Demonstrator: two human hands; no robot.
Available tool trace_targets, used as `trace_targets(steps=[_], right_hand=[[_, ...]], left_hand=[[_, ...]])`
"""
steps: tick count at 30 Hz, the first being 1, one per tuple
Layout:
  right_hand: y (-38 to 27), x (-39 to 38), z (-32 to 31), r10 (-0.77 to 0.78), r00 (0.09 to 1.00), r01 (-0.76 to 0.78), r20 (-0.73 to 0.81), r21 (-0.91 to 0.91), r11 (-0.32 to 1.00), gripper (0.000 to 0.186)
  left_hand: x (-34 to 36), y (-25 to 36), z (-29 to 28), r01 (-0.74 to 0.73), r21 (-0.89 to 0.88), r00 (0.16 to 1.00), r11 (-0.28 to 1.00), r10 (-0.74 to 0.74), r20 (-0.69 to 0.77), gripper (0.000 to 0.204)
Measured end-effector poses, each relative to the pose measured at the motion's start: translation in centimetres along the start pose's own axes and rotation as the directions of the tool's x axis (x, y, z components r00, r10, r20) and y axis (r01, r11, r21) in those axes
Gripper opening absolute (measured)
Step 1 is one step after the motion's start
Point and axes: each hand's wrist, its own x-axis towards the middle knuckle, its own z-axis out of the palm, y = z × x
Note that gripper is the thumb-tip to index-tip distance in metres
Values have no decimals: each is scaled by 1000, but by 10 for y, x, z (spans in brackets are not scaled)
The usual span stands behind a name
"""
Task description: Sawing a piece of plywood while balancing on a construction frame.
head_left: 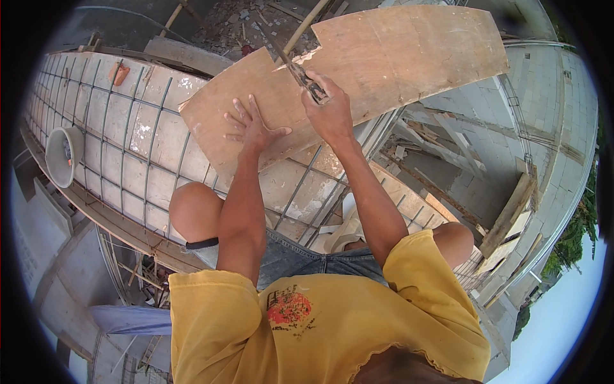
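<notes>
A long plywood board (409, 54) with a curved far edge lies across in front of my knees. My left hand (254, 133) rests flat on its left part, fingers spread. My right hand (331, 114) is wrapped round the handle of a hand saw (298, 73), whose blade points away and to the left. The saw sits at a stepped cut-out in the board's far edge, where the wood looks splintered. How deep the blade sits in the wood, I cannot tell.
Under the board runs a grid of steel bars (146, 121) over formwork panels. A grey bucket (59, 159) stands at the left, and a reddish brick piece (119, 73) lies on the grid. Drops open beyond the board and at right, where timber planks (508, 214) lean.
</notes>
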Motion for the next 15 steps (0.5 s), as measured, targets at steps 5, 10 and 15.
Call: trace_targets(steps=[5,10,15], right_hand=[[-24,-140,-72,187,982,-186,4,-76,980,37],[-30,-101,-47,156,987,-155,38,-44,987,37],[-2,13,26,37,999,-38,21,33,999,35]], left_hand=[[0,-11,1,28,14,1000,1000,-28,12,148],[2,-12,-8,-11,-46,1000,999,12,20,148],[15,-9,-3,-54,-67,999,996,54,-6,147]])
